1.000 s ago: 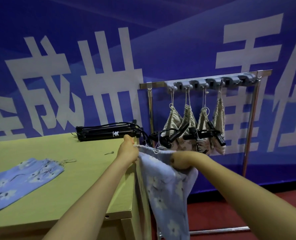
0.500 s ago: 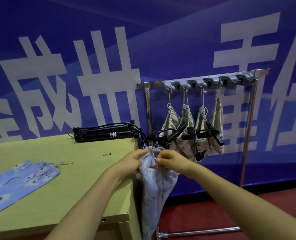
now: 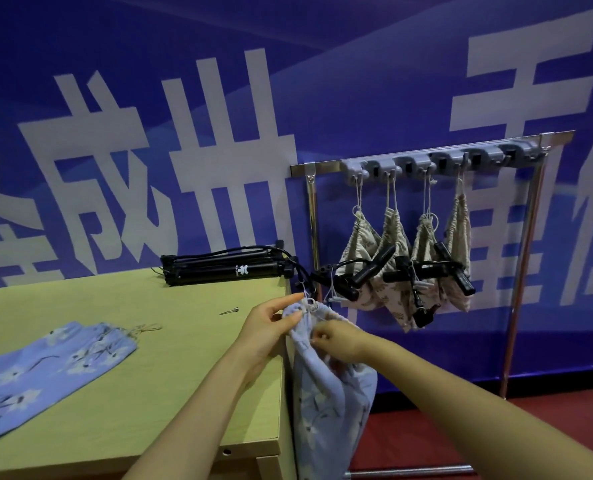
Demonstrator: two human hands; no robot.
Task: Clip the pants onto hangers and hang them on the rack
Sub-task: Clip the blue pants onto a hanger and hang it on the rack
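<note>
Light blue floral pants point(image 3: 326, 396) hang down past the right edge of the table, bunched at the waistband. My left hand point(image 3: 271, 323) pinches the waistband's left side, and my right hand point(image 3: 336, 339) pinches it just to the right, near the white drawstring. A second pair of blue floral pants point(image 3: 42, 368) lies flat on the table at the left. The metal rack point(image 3: 323, 166) stands behind, with several beige patterned garments point(image 3: 395, 268) hanging from its grey hooks. Black clip hangers point(image 3: 423, 271) cross in front of those garments.
The yellow-green table point(image 3: 170, 368) fills the lower left. A folded black tripod point(image 3: 225, 268) lies along its far edge, with a small metal pin point(image 3: 229, 311) nearby. A blue banner wall stands behind; red floor point(image 3: 426, 431) lies under the rack.
My hands have drawn together, gathering the waistband that was spread wide one second ago. The pants now hang in a narrower bunch beside the table edge.
</note>
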